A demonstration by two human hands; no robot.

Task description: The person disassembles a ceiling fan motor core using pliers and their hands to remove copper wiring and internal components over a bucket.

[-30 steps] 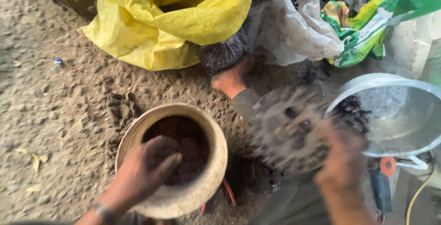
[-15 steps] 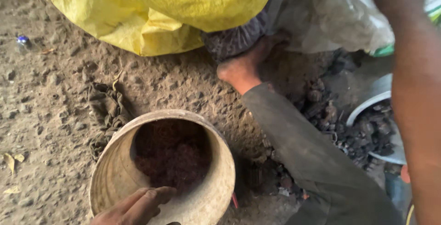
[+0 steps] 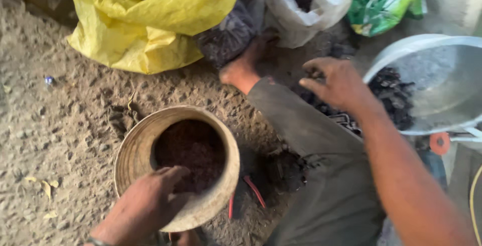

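Note:
A round clay pot (image 3: pixel 135 150) stands on the sandy ground, filled with dark reddish-brown soil (image 3: pixel 193 150). My left hand (image 3: pixel 145 206) rests on the pot's near rim, fingers curled over the edge toward the soil. My right hand (image 3: pixel 339 83) hovers empty, fingers loosely spread, above dark soil clumps next to a metal basin (image 3: pixel 437 85). The basin holds a heap of dark soil (image 3: pixel 394 95) at its left side. My leg in grey trousers (image 3: pixel 311 145) and bare foot (image 3: pixel 246 68) lie between pot and basin.
A yellow plastic sack (image 3: pixel 150 20) lies at the top, a white sack with dark material (image 3: pixel 311 5) beside it, and a green bag (image 3: pixel 389 5) at top right. An orange-handled tool (image 3: pixel 439 143) lies under the basin. Red strips (image 3: pixel 253 191) lie beside the pot.
My right hand, which held a round dark perforated object a second ago, is now empty and sits lower over the soil by the basin. My left hand shifted to the pot's near rim.

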